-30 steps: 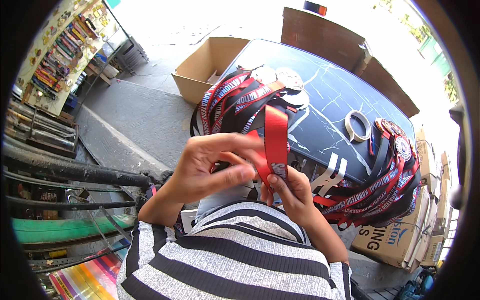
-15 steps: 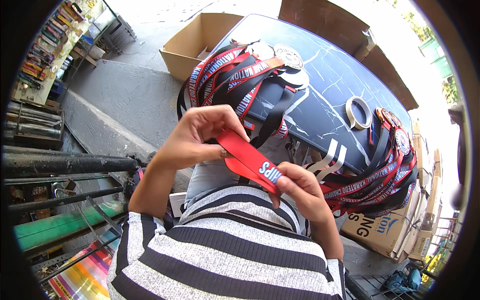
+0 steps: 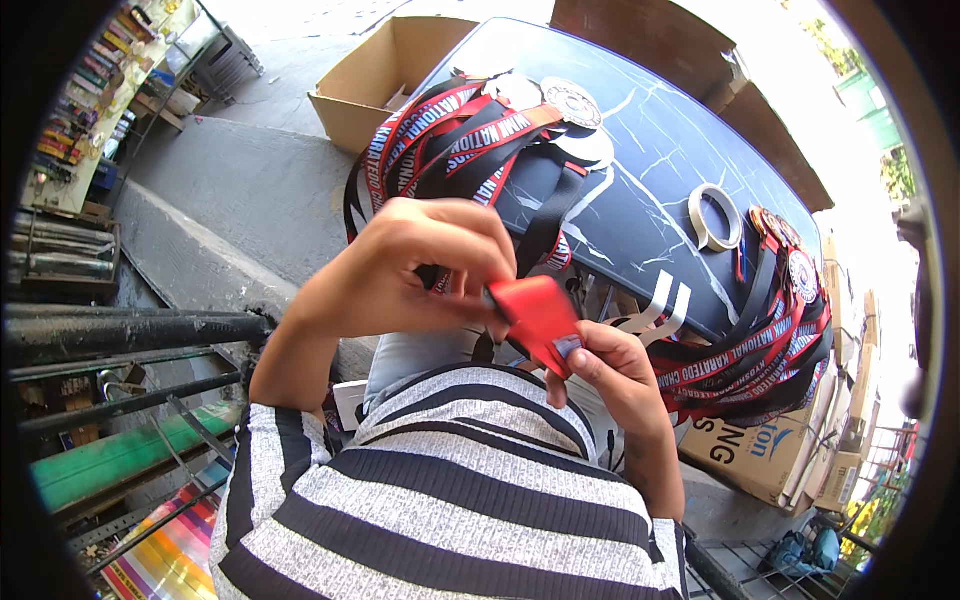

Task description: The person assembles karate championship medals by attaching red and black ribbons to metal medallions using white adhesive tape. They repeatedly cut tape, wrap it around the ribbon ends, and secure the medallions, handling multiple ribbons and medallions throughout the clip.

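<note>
A short length of red ribbon, partly blurred, is folded over between my two hands above my lap. At its upper left end my left hand has fingers and thumb closed on it. The lower right end is pinched by my right hand, its thumb over pale lettering. Just beyond my left hand, a heap of medal ribbons in black and red hangs over the table edge, with round medals lying on top. Another bundle of medal ribbons drapes off the table to my right.
The dark blue marbled table carries a roll of tape. White strips hang at its near edge. An open cardboard box stands beyond, and a printed carton sits lower right. Black metal rails run along my left.
The ribbon has folded shorter as my left hand turned, fingers now bent over its end. My right hand keeps its pinch, a little further right. The whole view has shifted slightly.
</note>
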Demonstrator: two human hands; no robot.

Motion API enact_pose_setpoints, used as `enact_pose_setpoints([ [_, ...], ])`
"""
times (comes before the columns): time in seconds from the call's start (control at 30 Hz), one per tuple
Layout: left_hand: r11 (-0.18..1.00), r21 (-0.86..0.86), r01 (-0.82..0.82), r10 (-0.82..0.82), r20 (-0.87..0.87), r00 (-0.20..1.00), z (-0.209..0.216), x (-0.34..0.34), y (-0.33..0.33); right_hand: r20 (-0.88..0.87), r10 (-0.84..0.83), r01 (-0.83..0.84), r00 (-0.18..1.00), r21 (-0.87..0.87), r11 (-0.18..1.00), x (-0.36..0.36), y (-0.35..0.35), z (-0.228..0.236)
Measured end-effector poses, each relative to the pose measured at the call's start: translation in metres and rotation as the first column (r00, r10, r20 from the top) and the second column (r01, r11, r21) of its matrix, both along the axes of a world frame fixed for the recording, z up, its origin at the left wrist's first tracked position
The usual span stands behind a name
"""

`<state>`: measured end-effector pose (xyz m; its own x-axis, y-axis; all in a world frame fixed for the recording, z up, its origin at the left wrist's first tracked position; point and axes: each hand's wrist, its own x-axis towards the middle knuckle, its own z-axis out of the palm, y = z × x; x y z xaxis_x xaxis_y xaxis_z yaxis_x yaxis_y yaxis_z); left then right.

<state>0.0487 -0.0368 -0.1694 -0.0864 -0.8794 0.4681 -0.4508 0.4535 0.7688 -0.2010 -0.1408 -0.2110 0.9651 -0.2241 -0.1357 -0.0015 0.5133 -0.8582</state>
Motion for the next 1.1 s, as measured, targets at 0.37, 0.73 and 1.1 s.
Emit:
enact_pose_setpoints([
  [0.37, 0.98, 0.083, -0.183, 0.198, -0.546, 0.814, -0.04, -0.031, -0.01, 0.032, -0.109, 0.112, 0.994, -0.137, 0.984, 0.009, 0.014, -0.001],
  [0.73, 0.889, 0.395, 0.23, 0.053, -0.588, 0.807, -0.077, -0.079, 0.031, 0.025, -0.247, 0.228, 0.969, -0.484, 0.845, 0.011, 0.012, -0.002],
  [1.1, 0.846, 0.412, 0.338, -0.15, -0.424, 0.893, -0.072, -0.056, 0.026, -0.065, -0.199, 0.144, 0.978, -0.484, 0.863, 0.009, 0.006, 0.009],
])
